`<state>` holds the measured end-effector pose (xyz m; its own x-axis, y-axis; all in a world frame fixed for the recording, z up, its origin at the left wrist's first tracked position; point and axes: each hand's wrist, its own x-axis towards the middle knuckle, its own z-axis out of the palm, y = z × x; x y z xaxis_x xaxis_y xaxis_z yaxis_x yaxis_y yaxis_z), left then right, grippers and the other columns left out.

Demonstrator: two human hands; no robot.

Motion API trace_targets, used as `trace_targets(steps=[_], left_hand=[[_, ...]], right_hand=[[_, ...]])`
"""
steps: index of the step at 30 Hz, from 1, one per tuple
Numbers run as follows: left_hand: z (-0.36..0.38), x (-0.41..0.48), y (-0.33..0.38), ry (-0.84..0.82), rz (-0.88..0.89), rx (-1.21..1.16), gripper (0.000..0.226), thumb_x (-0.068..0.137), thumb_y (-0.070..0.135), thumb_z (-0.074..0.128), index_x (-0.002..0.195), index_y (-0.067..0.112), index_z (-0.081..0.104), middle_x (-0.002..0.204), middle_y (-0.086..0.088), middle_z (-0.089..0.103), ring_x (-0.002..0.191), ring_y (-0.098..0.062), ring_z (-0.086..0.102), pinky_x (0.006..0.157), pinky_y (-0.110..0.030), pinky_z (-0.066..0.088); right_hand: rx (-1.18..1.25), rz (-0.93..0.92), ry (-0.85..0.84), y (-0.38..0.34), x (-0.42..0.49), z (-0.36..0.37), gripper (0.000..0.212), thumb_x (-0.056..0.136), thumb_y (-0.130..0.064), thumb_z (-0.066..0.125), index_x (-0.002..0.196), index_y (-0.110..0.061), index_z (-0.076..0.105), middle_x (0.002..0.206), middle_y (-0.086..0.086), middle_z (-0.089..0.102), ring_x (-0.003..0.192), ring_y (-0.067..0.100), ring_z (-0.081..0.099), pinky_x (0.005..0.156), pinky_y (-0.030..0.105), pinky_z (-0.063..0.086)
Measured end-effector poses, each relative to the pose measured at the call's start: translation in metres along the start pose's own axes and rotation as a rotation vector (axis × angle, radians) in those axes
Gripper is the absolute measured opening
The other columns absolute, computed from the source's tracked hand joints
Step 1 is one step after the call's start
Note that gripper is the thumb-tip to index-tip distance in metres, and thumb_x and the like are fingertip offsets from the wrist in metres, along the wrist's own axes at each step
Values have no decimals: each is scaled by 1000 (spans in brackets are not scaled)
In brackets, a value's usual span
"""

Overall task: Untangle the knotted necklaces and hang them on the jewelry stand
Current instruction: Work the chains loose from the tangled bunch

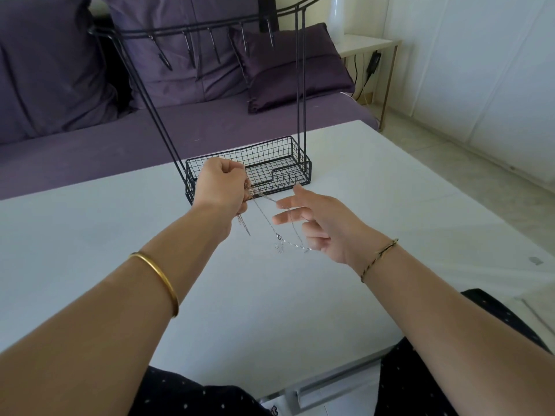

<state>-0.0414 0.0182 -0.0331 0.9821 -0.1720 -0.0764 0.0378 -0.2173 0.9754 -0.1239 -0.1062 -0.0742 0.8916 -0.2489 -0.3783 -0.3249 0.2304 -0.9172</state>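
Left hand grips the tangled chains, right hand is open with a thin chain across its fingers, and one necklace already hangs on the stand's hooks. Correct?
No. The head view shows every hook on the stand bare; no necklace hangs there yet. The rest stands: the left hand grips the tangled chains, and the right hand is open with a thin chain across its fingers.

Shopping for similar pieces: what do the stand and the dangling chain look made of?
The stand looks like thin metal wire with a matte black coating: welded grid, no gloss. The chain looks like fine silvery metal, with glinting links and clasp; silver or steel, cannot tell.
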Motion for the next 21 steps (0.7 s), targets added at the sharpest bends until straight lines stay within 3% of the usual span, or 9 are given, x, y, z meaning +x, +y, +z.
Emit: trace_targets(steps=[3,6,9,13,15,18,21], left_hand=[[-1,1,0,10,0,-5,24,92,-3,34,85,14,48,70,-3,48,49,-11,37,37,-18,27],[-1,2,0,17,-7,-7,23,93,-3,33,86,14,48,70,-3,48,50,-12,37,37,-18,27],[-2,3,-2,27,-8,4,25,92,-3,33,83,14,48,70,-3,48,51,-11,38,37,-18,28],[-4,5,-3,50,-21,8,25,92,-3,33,83,15,48,69,-3,47,51,-12,38,39,-18,28],[-6,5,-3,58,-26,-2,27,91,-5,32,79,15,47,68,-4,46,50,-12,36,39,-19,26],[-7,5,-3,62,-36,-14,28,91,-5,31,78,14,46,69,-5,46,50,-12,35,38,-19,25],[-6,4,-2,53,-35,-12,28,92,-4,32,77,14,46,67,-4,44,50,-12,35,39,-19,25]], right_hand=[[35,-22,-34,-1,-1,1,33,99,-39,41,101,-14,63,81,8,73,37,9,16,37,19,16],[47,-43,-28,-4,-2,0,21,92,-22,43,101,-11,59,75,9,70,37,10,15,36,19,17],[-2,-88,-1,-7,-6,0,12,83,-7,43,92,-11,51,82,8,68,38,10,15,37,19,16],[-65,-202,62,-5,-7,0,22,83,5,46,80,-16,43,94,14,57,33,4,24,38,20,20],[-104,-259,72,-3,-5,-2,26,84,7,44,73,-16,49,88,11,56,34,3,27,39,19,22],[-205,-353,111,-1,-4,-4,34,86,8,43,69,-15,62,56,-14,54,36,3,33,40,15,26],[-294,-457,214,3,-3,-2,34,88,4,48,73,-18,69,68,-13,61,42,0,43,42,10,30]])
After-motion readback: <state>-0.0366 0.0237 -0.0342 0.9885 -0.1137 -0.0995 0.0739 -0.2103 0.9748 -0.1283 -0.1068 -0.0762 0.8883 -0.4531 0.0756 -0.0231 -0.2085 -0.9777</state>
